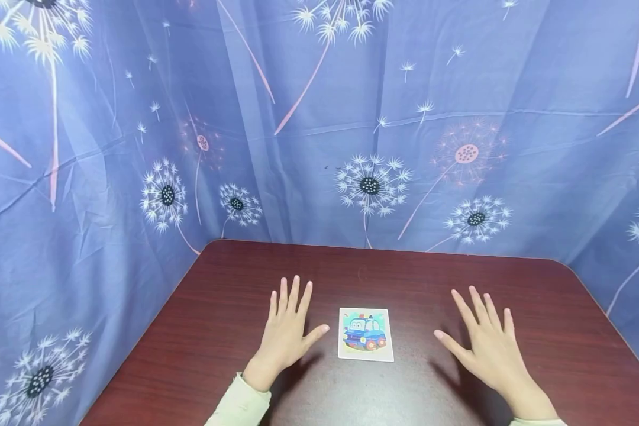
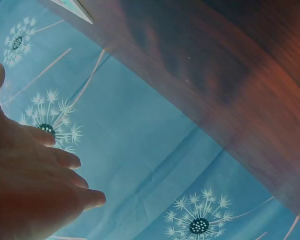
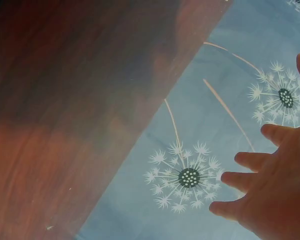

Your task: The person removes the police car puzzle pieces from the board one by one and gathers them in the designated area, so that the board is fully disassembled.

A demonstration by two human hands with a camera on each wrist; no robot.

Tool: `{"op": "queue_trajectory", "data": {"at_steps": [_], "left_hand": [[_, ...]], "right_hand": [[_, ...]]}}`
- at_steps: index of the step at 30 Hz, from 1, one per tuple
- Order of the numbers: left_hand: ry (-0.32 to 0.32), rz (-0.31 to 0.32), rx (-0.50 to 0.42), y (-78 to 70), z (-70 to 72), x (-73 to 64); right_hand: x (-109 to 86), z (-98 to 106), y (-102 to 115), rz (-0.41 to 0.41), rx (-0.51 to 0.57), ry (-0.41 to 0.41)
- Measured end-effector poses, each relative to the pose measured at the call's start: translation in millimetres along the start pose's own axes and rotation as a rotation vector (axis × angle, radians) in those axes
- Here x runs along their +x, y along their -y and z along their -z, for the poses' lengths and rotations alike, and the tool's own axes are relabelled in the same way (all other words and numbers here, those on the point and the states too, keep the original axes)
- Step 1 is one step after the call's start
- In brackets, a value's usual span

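Observation:
A square white-bordered card with a blue cartoon car on it lies flat on the dark red-brown table. To its left is my left hand, fingers straight and spread, thumb pointing toward the card without touching it. My right hand is held to the card's right, farther off, its fingers also spread and nothing in them. Both hands cast shadows on the tabletop. In the left wrist view, the left hand shows at the left edge, and a corner of the card peeks in at the top. The right hand appears in the right wrist view.
The wood-grain table has rounded far corners. Blue curtains printed with white and pink dandelions hang behind it and along both sides, close to its edges.

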State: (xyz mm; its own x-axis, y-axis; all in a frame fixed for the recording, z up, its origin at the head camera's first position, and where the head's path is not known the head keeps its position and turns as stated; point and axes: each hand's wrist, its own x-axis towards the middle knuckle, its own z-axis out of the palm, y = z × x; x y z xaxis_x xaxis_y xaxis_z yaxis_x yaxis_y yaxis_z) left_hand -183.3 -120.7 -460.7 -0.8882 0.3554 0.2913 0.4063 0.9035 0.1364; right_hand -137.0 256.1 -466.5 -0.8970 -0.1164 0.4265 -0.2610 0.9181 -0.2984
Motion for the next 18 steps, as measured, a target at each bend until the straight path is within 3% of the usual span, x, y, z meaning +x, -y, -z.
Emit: {"op": "queue_trajectory", "data": {"at_steps": [18], "left_hand": [[0.032, -0.066, -0.046, -27.8, 0.7, -3.2]], "right_hand": [[12.5, 0, 16, 0.063, 0.111, -0.022]]}}
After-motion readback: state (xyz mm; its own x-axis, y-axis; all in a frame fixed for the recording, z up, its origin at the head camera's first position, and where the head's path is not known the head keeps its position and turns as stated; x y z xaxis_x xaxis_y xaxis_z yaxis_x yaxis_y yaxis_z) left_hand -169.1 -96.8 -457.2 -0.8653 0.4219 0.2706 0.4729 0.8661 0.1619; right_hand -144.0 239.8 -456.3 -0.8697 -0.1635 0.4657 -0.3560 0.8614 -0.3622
